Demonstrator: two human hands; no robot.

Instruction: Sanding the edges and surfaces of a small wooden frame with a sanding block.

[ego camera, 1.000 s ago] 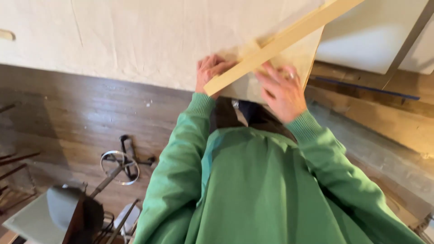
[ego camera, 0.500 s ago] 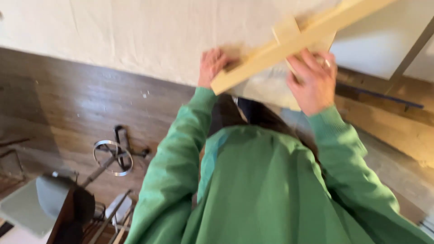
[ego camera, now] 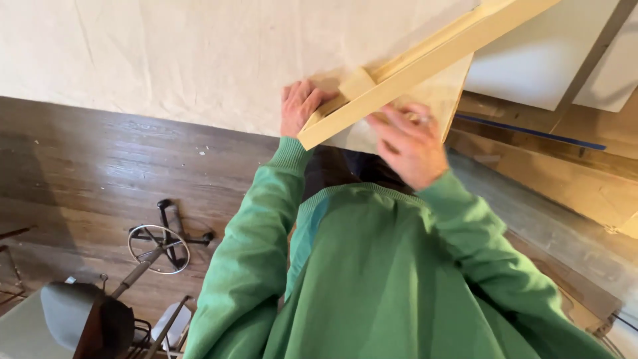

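Reaching fwd w/ both arms, left hand (ego camera: 298, 106) & right hand (ego camera: 409, 143) each keep clenched grip on wood frame (ego camera: 425, 63).

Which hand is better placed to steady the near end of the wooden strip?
Probably the left hand: its fingers already rest by the near end of the wooden strip. The right hand sits further along, under the strip, against the board.
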